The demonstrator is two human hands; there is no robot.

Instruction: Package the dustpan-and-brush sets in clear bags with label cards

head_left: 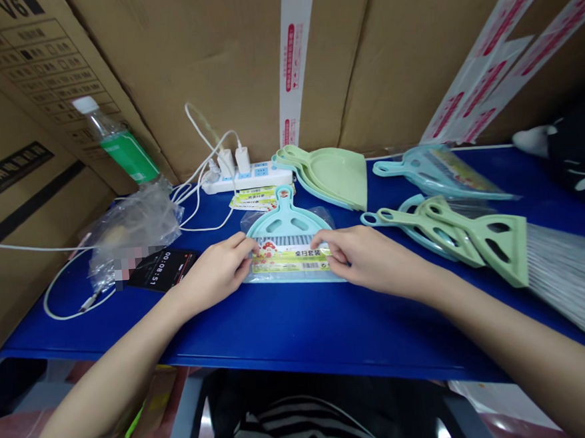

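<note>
A light-blue dustpan and brush set (286, 221) in a clear plastic bag lies flat on the blue table, its handle pointing away from me. Across its lower half runs a yellow and white label card (290, 259) with a cartoon figure and barcode. My left hand (228, 260) pinches the bag at the card's left end, fingers curled. At the right end, my right hand (352, 251) has its thumb and curled fingers closed on the bag. What lies between the fingertips is partly hidden.
Green dustpans (337, 172) lie behind, near a white power strip (252, 176) and spare label cards (256, 198). Green brushes (499, 248) and a bagged blue set (449, 171) are at right. Left are a phone (163, 268), crumpled plastic bags (132, 223) and a bottle (127, 154).
</note>
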